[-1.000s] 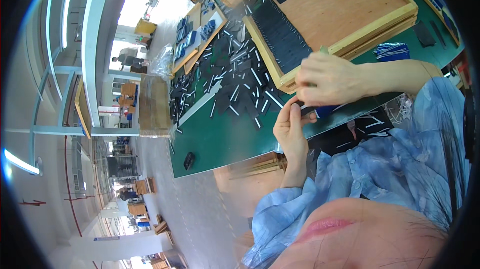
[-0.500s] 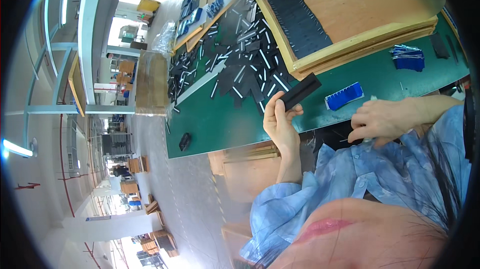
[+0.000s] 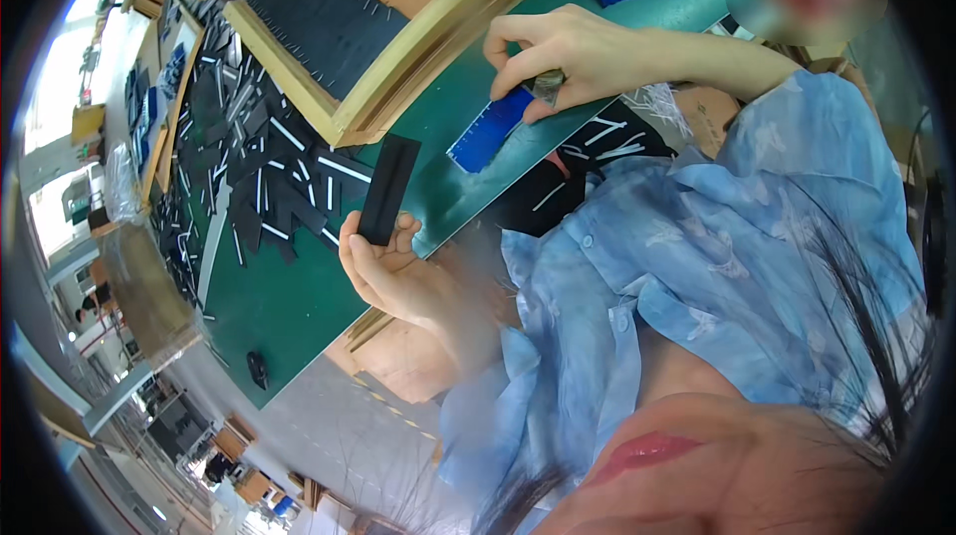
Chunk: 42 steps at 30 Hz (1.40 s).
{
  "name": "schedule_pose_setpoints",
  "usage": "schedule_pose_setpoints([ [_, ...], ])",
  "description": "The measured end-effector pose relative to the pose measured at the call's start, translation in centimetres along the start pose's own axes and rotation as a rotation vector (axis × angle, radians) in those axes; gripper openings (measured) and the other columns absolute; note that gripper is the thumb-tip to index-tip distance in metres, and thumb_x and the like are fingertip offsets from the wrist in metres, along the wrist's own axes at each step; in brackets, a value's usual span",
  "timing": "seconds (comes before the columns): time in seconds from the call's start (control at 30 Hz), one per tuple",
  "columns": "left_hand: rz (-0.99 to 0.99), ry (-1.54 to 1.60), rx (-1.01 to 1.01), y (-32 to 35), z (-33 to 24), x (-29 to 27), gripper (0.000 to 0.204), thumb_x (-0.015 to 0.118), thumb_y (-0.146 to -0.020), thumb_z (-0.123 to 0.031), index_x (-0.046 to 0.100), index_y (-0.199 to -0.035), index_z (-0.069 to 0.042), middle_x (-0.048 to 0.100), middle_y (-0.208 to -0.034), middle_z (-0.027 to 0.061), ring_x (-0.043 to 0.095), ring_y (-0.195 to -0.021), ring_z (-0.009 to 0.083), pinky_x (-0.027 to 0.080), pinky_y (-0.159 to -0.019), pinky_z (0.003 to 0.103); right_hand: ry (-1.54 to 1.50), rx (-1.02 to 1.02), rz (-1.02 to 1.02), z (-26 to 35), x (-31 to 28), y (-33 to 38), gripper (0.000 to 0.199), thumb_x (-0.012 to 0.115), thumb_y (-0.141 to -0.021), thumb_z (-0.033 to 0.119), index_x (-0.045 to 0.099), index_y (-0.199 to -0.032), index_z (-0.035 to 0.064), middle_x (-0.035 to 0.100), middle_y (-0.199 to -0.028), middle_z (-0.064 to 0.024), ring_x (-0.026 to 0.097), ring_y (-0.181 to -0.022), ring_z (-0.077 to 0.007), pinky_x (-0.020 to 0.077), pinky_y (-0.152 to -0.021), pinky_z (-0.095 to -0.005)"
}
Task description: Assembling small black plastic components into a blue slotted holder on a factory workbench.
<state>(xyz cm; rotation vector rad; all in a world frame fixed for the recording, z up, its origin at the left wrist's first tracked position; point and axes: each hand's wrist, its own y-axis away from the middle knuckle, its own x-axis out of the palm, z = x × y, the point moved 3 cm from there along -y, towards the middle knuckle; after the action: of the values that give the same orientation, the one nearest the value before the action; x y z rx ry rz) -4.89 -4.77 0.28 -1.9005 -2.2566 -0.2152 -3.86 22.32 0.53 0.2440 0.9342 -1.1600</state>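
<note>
Left hand [image 3: 383, 271] grasps a black strip [image 3: 388, 189] off the mat's [image 3: 289, 311] edge; right hand [image 3: 563, 55] pinches a blue strip [image 3: 488, 132] near the wooden frame [image 3: 438, 42].

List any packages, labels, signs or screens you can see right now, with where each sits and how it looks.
No readable label, sign or screen shows.
Clear plastic bag: at the table's near edge under the right forearm, crinkled, see-through, with thin pale strips inside.
Blue strip: flat rectangle on the green table, under the right hand.
Black strip: long flat rectangle held upright in the left hand.
</note>
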Motion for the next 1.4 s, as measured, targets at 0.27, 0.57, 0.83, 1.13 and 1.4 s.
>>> schedule_pose_setpoints([
  [0.27,0.001,-0.006,-0.028,0.3,0.8,0.2,0.041,0.044,-0.095,-0.028,0.051,-0.112,0.008,0.063,-0.093,0.0205,0.063,-0.070,0.0240,0.054,-0.061,0.029,0.095,0.003,0.019,-0.4,0.5,0.2,0.033,0.079,-0.064,0.018,0.067,-0.094,0.0116,0.053,-0.098,0.0008,0.060,-0.078,-0.0178,0.0494,-0.064,-0.0310],
  [0.57,0.010,-0.051,-0.038,0.1,1.4,0.3,0.043,0.039,-0.097,-0.030,0.052,-0.111,0.008,0.063,-0.094,0.0213,0.063,-0.071,0.0242,0.054,-0.064,0.030,0.213,-0.062,-0.068,0.7,-0.3,0.2,0.032,0.076,-0.062,0.013,0.065,-0.092,0.0119,0.052,-0.098,0.0001,0.060,-0.074,-0.0179,0.0496,-0.061,-0.0305],
  [0.83,0.086,-0.010,-0.175,1.0,1.5,3.8,0.055,0.029,-0.098,-0.040,0.054,-0.106,0.008,0.062,-0.087,0.0183,0.064,-0.070,0.0265,0.054,-0.062,0.029,0.176,-0.242,-0.107,4.5,-2.4,-0.6,0.030,0.073,-0.064,0.009,0.060,-0.091,0.0152,0.050,-0.097,-0.0005,0.058,-0.067,-0.0186,0.0484,-0.055,-0.0310],
  [1.13,0.341,0.037,-0.252,1.8,1.6,5.1,0.065,0.021,-0.097,-0.051,0.051,-0.111,0.005,0.059,-0.107,0.0212,0.064,-0.080,0.0304,0.053,-0.073,0.036,-0.026,-0.177,-0.171,3.5,-2.6,-0.4,0.043,0.078,-0.059,0.002,0.062,-0.098,0.0085,0.049,-0.099,-0.0057,0.042,-0.058,-0.0135,0.0368,-0.051,-0.0251],
  [1.4,0.381,0.034,-0.254,1.9,1.9,4.8,0.068,0.021,-0.096,-0.054,0.051,-0.112,0.004,0.059,-0.108,0.0208,0.064,-0.080,0.0302,0.052,-0.074,0.037,-0.019,-0.166,-0.166,3.5,-2.7,-0.2,0.042,0.078,-0.060,0.003,0.062,-0.098,0.0084,0.048,-0.100,-0.0055,0.042,-0.059,-0.0135,0.0365,-0.052,-0.0249],
])
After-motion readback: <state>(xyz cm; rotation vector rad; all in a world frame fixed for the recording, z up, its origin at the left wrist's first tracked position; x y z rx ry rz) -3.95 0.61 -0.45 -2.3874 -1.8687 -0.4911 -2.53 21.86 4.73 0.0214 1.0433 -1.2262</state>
